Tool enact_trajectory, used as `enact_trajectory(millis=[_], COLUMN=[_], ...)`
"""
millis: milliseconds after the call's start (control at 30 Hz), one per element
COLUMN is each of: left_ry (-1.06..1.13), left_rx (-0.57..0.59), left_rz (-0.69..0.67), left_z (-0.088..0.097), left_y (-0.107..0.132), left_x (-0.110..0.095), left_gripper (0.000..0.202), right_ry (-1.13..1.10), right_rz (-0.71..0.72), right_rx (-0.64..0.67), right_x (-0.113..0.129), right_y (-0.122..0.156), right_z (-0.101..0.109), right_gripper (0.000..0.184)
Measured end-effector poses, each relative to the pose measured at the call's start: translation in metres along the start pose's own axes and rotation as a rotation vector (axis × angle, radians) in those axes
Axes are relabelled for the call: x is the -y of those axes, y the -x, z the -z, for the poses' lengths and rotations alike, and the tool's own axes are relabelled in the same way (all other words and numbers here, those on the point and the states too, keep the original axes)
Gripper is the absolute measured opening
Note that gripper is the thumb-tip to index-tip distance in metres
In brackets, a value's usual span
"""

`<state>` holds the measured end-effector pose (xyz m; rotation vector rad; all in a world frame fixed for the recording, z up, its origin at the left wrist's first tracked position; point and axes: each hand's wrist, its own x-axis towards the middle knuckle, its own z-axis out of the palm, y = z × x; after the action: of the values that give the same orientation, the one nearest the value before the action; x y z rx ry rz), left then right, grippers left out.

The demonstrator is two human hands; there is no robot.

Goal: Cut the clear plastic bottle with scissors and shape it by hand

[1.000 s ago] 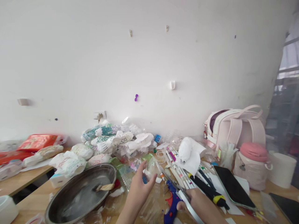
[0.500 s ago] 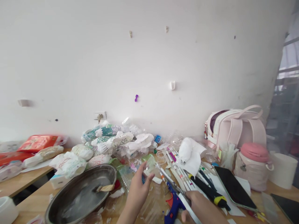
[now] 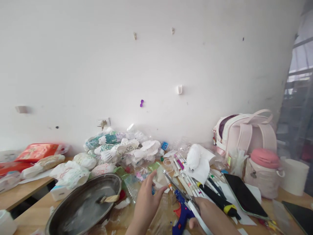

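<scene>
My left hand (image 3: 146, 204) reaches forward over the table and pinches a piece of clear plastic (image 3: 160, 178) between thumb and fingers. My right hand (image 3: 210, 217) is at the bottom edge, closed on a pair of scissors (image 3: 182, 194) whose long blades point up and left toward the plastic piece. A blue glue gun (image 3: 181, 213) lies on the wooden table just left of my right hand.
A dark metal pan (image 3: 83, 204) holding a brush lies at the left. Decorated paper-wrapped bottles (image 3: 114, 147) pile up by the wall. Marker pens (image 3: 188, 176), a white tissue (image 3: 199, 161), a phone (image 3: 243, 195), a pink backpack (image 3: 246, 132) and a pink flask (image 3: 264, 173) fill the right side.
My left hand turned the plastic piece a little and lifted it slightly toward the scissor blades. My right hand shifted slightly downward. The view tilted a bit.
</scene>
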<state>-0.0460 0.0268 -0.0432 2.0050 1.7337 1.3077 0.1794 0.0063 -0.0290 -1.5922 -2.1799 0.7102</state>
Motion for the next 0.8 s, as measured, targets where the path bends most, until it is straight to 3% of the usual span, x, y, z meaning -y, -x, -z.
enact_trajectory(millis=[300,433,600,800], left_ry=[-0.037,-0.08,-0.111,-0.097], left_rx=[-0.013,-0.023,-0.044,-0.014], left_rz=[-0.018,-0.036,-0.029,0.01], left_z=[-0.001,-0.003,-0.004,-0.004], left_y=[-0.002,-0.001,-0.001,-0.001], left_x=[0.003,0.007,0.003,-0.002], left_gripper=[0.049,0.048,0.048,0.049], right_ry=[0.028,0.062,0.034,0.091], right_rz=[-0.083,-0.102,-0.169,-0.163], right_rx=[0.038,0.014,-0.001,-0.035], right_x=[-0.001,-0.002,-0.006,-0.01], right_y=[-0.003,-0.003,-0.004,-0.008], right_z=[-0.004,-0.006,-0.01,-0.014], right_gripper=[0.009,0.021,0.011,0.019])
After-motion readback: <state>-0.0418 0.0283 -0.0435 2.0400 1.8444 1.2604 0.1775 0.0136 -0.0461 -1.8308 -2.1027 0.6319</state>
